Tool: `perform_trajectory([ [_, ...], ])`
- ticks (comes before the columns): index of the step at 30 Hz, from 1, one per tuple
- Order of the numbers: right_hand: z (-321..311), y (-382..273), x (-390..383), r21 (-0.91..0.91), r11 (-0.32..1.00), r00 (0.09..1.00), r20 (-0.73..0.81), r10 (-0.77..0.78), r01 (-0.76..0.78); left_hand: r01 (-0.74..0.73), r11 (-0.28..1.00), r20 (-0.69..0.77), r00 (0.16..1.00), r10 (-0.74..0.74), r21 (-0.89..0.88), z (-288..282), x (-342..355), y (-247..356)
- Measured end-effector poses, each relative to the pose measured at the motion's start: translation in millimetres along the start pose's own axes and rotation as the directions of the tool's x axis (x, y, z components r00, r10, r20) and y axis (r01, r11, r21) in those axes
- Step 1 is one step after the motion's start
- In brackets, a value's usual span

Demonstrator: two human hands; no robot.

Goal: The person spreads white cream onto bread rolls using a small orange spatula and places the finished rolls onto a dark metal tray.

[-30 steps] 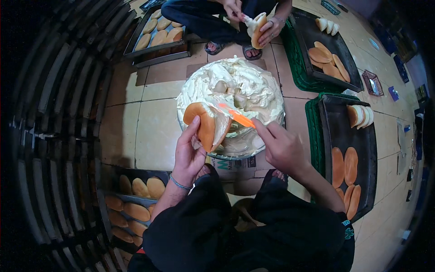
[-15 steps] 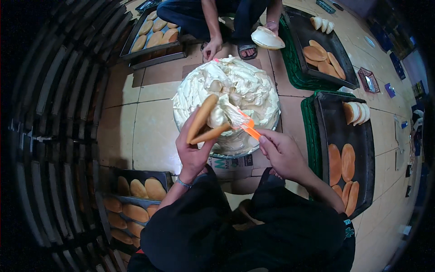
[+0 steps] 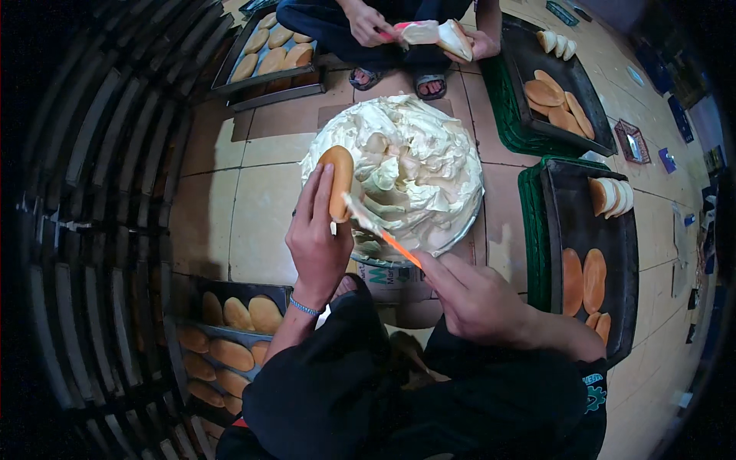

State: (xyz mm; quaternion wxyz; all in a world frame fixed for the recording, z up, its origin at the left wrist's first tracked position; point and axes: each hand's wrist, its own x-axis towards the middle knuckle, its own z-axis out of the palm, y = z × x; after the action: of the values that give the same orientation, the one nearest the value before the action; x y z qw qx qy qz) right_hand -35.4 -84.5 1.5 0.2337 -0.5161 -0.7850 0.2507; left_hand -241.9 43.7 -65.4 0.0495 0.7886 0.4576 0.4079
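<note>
My left hand (image 3: 314, 238) grips an oblong bread roll (image 3: 338, 180), now held upright with its brown crust showing, over the left part of a large round bowl of white cream (image 3: 406, 146). My right hand (image 3: 468, 299) is closed on an orange spatula (image 3: 400, 247), whose cream-coated blade reaches the lower right edge of the roll. A small blob of cream shows at the roll's lower end.
Trays of rolls stand top left (image 3: 218, 80), bottom left (image 3: 285, 303), top right (image 3: 594, 88) and right (image 3: 583, 234), some on green crates (image 3: 534, 215). A slatted rack (image 3: 100, 230) fills the left. Opposite, another person's hands (image 3: 368, 23) hold a spatula and filled bun.
The roll in my left hand has turned from open and tilted to upright and closed-looking. My right hand and spatula have moved down. The other person has raised a spatula back to their bun.
</note>
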Motion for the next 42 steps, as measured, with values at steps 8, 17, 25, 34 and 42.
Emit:
perform_trajectory([
  [8, -39.1, 44.4, 6.9, 0.045, 0.991, 0.938, -0.320, 0.132, -0.124, 0.595, 0.295, 0.516, 0.800, -0.307, -0.747, -22.9, -13.0, -24.4],
  [17, -38.3, 104.9, 44.7, -0.053, 0.988, 0.937, -0.313, -0.153, 0.143, 0.674, -0.504, 0.800, 0.598, -0.057, -0.539, -7.4, -32.3, -29.0],
  [25, -36.2, 95.3, 25.3, -0.171, 0.976, 0.966, -0.197, -0.166, 0.133, 0.643, -0.568, 0.833, 0.532, -0.152, -0.514, -2.1, -21.9, -31.1],
  [34, -41.4, 98.8, 38.4, -0.381, 0.914, 0.948, -0.216, -0.234, 0.138, 0.715, -0.499, 0.825, 0.565, 0.000, -0.489, -1.6, -22.8, -38.0],
  [42, -17.6, 79.8, 24.9, -0.522, 0.845, 0.942, -0.209, -0.264, 0.121, 0.625, -0.527, 0.810, 0.528, -0.256, -0.575, -0.1, -14.0, -33.9],
])
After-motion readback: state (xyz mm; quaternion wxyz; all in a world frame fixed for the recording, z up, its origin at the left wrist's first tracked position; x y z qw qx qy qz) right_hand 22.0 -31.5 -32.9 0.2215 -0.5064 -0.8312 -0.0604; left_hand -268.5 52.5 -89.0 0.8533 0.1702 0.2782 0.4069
